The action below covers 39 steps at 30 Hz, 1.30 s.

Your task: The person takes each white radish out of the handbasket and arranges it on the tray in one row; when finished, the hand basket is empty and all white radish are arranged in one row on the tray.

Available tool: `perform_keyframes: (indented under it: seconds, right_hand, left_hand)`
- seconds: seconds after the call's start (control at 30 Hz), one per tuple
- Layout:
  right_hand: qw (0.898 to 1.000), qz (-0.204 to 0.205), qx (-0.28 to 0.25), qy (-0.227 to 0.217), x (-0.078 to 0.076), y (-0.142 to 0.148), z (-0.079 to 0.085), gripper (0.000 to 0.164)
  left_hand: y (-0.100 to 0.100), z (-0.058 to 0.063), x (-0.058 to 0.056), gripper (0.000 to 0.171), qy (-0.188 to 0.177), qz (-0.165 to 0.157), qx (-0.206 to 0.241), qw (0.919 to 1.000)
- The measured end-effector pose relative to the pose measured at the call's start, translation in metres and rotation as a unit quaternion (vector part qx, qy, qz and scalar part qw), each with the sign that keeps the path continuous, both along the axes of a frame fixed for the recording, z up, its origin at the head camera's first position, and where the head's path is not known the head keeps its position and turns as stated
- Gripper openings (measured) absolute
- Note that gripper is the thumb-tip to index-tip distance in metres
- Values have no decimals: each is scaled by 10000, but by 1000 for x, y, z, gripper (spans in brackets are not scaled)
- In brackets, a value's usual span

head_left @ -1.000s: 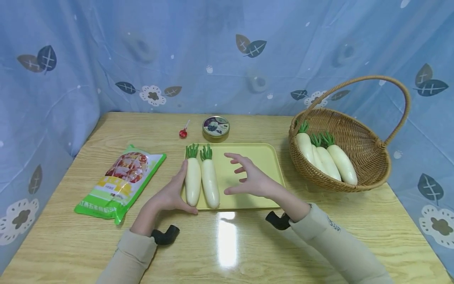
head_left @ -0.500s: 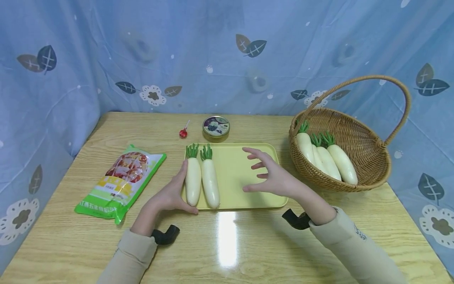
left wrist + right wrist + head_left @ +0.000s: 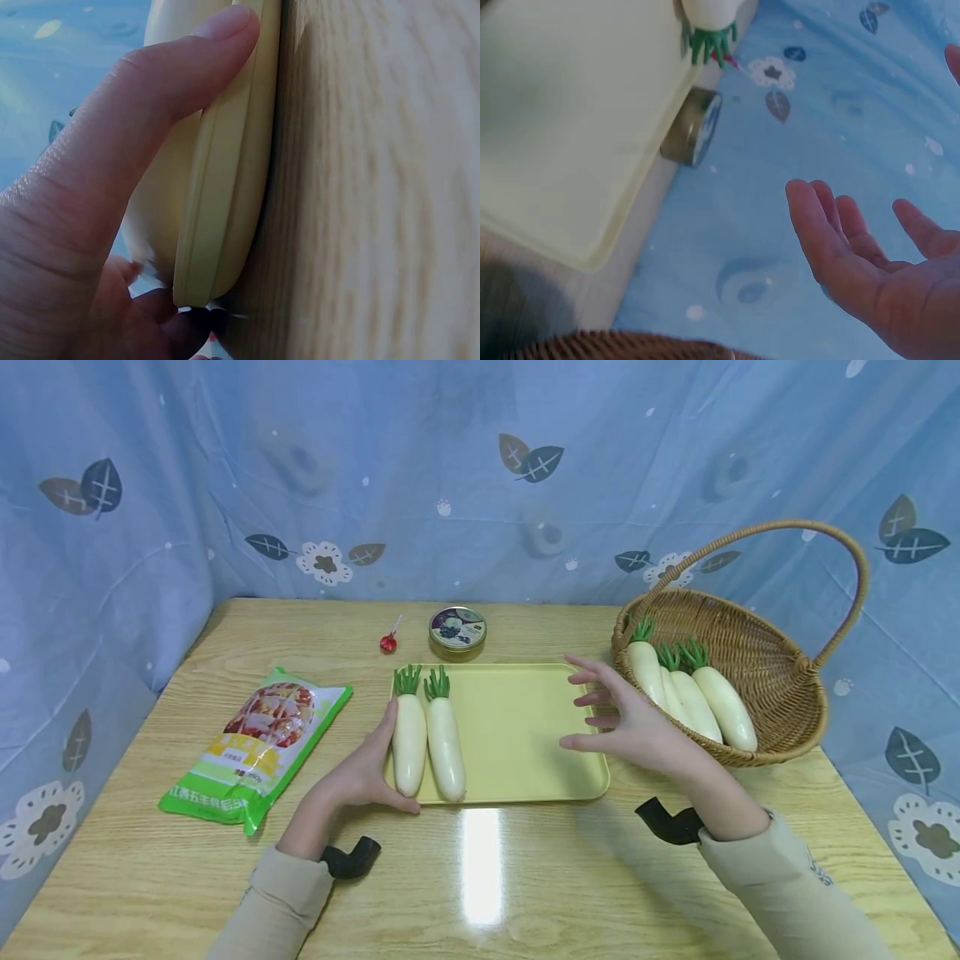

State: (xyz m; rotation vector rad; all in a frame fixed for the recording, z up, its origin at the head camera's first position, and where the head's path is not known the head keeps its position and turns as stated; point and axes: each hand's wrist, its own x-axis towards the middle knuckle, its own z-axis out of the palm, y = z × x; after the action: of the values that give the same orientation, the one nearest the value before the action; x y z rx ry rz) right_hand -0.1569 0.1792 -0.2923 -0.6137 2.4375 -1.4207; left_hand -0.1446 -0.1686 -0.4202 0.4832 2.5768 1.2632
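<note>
A pale yellow tray (image 3: 525, 735) lies on the table with two white radishes (image 3: 409, 745) with green tops side by side at its left end. My left hand (image 3: 363, 768) holds the tray's near left corner. In the left wrist view the thumb (image 3: 172, 82) lies on the tray's rim (image 3: 217, 202), with the other fingers round the corner, partly hidden. My right hand (image 3: 630, 722) is held over the tray's right edge, fingers spread and holding nothing. Right of it stands a wicker basket (image 3: 780, 693) with several more white radishes (image 3: 723, 706) inside.
A green and white food bag (image 3: 258, 747) lies left of the tray. Behind the tray are a round tin (image 3: 457, 631) and a red lollipop (image 3: 388, 643). The basket's tall handle (image 3: 855, 560) arches up at the right. A blue curtain (image 3: 465, 485) hangs behind the table.
My right hand has moved right, from over the tray's middle to its right edge near the basket, staying open. The left hand, tray and radishes have not moved.
</note>
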Motion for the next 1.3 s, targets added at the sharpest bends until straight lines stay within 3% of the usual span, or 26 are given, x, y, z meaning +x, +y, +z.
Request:
perform_keyframes:
  seconds: [0.3,0.63,1.3]
  right_hand:
    - [9997,-63,122,178,-1,19,9,86]
    - [9980,-105,241,576,-3,41,7,83]
    - [9927,-705,150,963,-3,81,6,77]
  left_hand:
    - [-1,1,1,149,-51,49,-40,10000]
    - [-1,2,0,148,-63,5,23,10000]
    - [0,0,1,148,-70,13,34,10000]
